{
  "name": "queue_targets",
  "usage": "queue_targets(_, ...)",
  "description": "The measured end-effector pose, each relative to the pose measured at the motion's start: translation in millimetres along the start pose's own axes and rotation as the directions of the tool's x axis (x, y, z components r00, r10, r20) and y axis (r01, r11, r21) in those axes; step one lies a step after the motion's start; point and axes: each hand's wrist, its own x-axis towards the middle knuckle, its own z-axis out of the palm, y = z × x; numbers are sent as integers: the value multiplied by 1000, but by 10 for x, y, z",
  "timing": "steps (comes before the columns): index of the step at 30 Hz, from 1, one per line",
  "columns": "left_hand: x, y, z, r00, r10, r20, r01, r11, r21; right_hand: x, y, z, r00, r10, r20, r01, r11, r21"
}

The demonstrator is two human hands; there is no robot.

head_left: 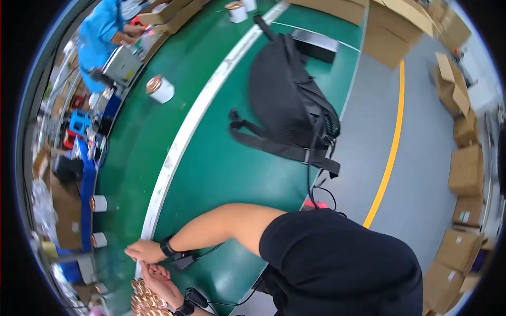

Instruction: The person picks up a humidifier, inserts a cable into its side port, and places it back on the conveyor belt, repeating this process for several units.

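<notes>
Although the grip of each hand (159, 281) is unclear, glossy, rounded, copper-coloured pieces (145, 299) cluster.

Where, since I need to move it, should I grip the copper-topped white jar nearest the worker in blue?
Probably around the straight white body of the jar, below its copper-coloured top, coming from the side facing the white rail: the body looks cylindrical, and nothing stands between it and the rail.

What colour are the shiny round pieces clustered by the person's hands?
The round pieces are copper-gold; they show best in the head view.
</notes>
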Motion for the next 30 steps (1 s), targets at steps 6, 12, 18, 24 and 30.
queue_targets(6, -115, -318, 740, 983, -110, -150, 97, 991, -94, -559, -224, -604, 993, 23, -113, -36, 993, -114)
queue_targets(12, 130, -288, 177, 990, -82, -112, 60, 980, -189, -620, -505, -245, 975, 1, -221, -43, 982, -184)
queue_targets(18, 321, -303, -662, 990, -24, -139, 7, 992, -128, -394, -194, 410, 980, 59, -192, -66, 997, -30)
queue_targets(24, 377, -167, -1311, 987, -122, -103, 95, 966, -239, -94, 424, 1105, 986, -84, -143, 50, 973, -227)
queue_targets(30, 273, -294, -1933, 963, -261, 68, 269, 940, -208, -187, 573, 1523, 999, 35, -38, -42, 976, -213)
